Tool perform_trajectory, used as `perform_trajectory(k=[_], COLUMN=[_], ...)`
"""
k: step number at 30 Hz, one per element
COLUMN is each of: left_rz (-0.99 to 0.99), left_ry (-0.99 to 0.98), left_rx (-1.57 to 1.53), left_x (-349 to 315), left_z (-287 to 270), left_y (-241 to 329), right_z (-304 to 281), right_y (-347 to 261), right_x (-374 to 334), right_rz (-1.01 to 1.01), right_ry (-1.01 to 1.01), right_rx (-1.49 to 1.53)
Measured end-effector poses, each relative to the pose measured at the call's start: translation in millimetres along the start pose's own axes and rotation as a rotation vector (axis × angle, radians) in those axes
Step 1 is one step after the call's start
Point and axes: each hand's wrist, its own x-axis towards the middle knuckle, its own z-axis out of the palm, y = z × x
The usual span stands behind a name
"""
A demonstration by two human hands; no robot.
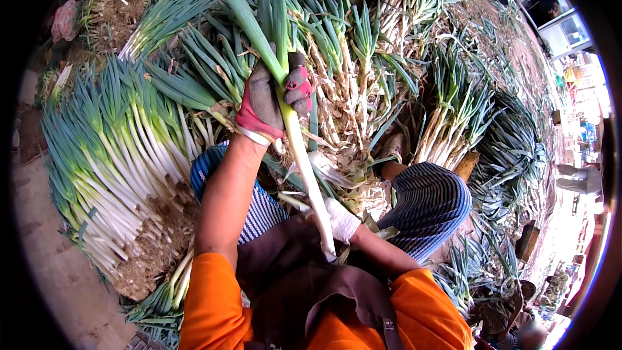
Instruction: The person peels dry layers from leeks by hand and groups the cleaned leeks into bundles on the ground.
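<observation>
A long green onion (pixel 303 155) runs slantwise up through the middle, its white end low near my lap and its green leaves at the top. Wrapped around its upper part is my left hand (pixel 265 100), in a grey and red glove. My right hand (pixel 341 219), in a white glove, is beside the lower white stalk; its fingers are hidden behind the stalk, so I cannot see what they hold. Loose peeled layers (pixel 330 168) lie just beyond that hand. Several unpeeled green onions (pixel 340 84) with dry brown skins lie ahead of my hands.
On the left lies a wide row of cleaned white-stalked green onions (pixel 120 175), roots toward me. To the right stands a bundle with dry outer leaves (pixel 447 104). Farther right, dark green leaf scraps (pixel 518 142) are heaped. My bent knee (pixel 431 201) is right of my hands.
</observation>
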Motion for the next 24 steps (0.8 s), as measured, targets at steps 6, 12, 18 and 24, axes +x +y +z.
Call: perform_trajectory(k=[6, 12, 18, 24], left_rz=[0.014, 0.303, 0.411, 0.106], left_ry=[0.302, 0.613, 0.583, 0.521], left_rx=[0.089, 0.384, 0.432, 0.424], left_x=[-7.4, -4.5, -2.6, -1.4], left_z=[-9.8, 0.6, -4.4, 12.3], left_y=[16.0, 11.6, 15.4, -26.8], right_z=[6.8, -20.8, -15.9, -25.6], right_y=[37.1, -5.9, -69.1, -63.4], right_x=[-41.6, -8.8, 24.8, 68.1], right_rz=[0.187, 0.178, 0.015, -0.077], right_ry=[-0.144, 0.401, 0.378, 0.465], right_rx=[-0.982, -0.150, -0.029, 0.195])
